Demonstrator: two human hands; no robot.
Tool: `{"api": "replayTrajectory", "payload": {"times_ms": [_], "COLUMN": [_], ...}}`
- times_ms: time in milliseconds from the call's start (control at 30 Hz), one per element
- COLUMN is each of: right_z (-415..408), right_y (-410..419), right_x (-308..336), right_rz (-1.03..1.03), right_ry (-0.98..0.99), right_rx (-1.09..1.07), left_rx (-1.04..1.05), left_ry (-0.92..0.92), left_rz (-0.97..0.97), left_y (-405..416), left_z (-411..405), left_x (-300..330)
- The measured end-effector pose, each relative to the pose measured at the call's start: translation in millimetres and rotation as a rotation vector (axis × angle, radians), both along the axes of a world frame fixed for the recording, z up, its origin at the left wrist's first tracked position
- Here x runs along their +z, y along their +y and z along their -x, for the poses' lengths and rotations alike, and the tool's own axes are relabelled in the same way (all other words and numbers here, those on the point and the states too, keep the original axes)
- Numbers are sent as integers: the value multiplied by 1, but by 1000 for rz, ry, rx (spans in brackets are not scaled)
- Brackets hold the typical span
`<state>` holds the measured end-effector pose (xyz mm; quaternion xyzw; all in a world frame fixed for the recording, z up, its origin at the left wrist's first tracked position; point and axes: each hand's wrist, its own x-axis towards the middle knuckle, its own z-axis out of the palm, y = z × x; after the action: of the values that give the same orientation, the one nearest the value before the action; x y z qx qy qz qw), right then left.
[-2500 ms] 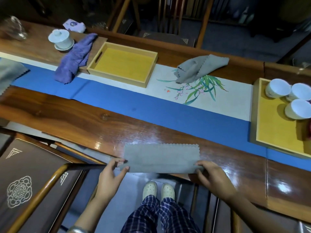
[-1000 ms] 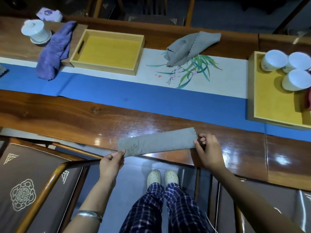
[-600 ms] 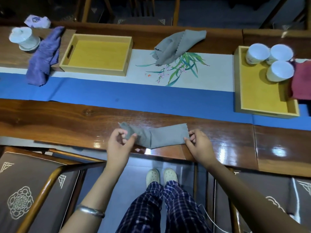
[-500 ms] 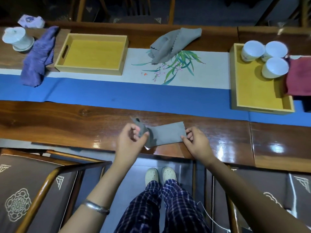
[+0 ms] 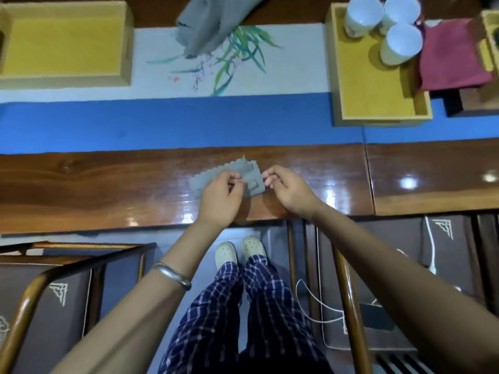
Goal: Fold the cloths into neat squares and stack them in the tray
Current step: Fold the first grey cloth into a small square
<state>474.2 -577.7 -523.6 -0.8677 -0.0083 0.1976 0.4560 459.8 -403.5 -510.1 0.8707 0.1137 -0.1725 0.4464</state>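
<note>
Right now the folded grey cloth [image 5: 253,179] lies on the glossy wooden table [image 5: 108,190], near its front edge, and both hands are at it. The left hand [image 5: 220,197] lies over the cloth's left part, its thumb and fingers curled and pinching the fabric; a scalloped edge of the cloth shows just beyond the knuckles and out to the left of them. The right hand [image 5: 287,187] sits just right of that pinch, fingers curled at the cloth's right edge; whether they actually nip the fabric I cannot tell. Well beyond the pinch, across the blue runner [image 5: 189,120], an empty yellow tray [image 5: 64,76] stands off to the far left, and a crumpled grey cloth [image 5: 208,28] lies almost straight ahead on the painted white strip. Far right of the hands a second tray [image 5: 378,120] holds three white cups [image 5: 402,44], with a red cloth [image 5: 451,60] beside it
</note>
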Motion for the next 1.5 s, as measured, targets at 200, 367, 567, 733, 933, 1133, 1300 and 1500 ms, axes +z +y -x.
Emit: {"api": "replayTrajectory", "payload": {"times_ms": [200, 367, 567, 733, 933, 1133, 1300, 1500], "right_z": [-3, 1, 6, 9, 9, 6, -19, -113], "right_y": [6, 11, 20, 25, 37, 67, 84, 139], "right_x": [-12, -20, -27, -24, -6, 4, 24, 70], "right_rz": [89, 78, 81, 155, 171, -125, -398, -422], "right_ry": [-12, -139, -169, -212, -100, 168, 447, 366], "right_rx": [-6, -49, -124, -108, -198, -334, -447, -322], "left_rx": [-8, -10, 99, 297, 513, 658, 652, 697], "left_ry": [-111, -159, -227, -344, -113, 133, 86, -112], "left_rz": [36, 89, 163, 50, -63, 384, 576, 521], "left_y": [8, 10, 17, 42, 59, 47, 76, 138], "left_z": [6, 12, 16, 29, 42, 32, -3, -83], "left_x": [-14, -18, -20, -18, -20, -7, 29, 82]}}
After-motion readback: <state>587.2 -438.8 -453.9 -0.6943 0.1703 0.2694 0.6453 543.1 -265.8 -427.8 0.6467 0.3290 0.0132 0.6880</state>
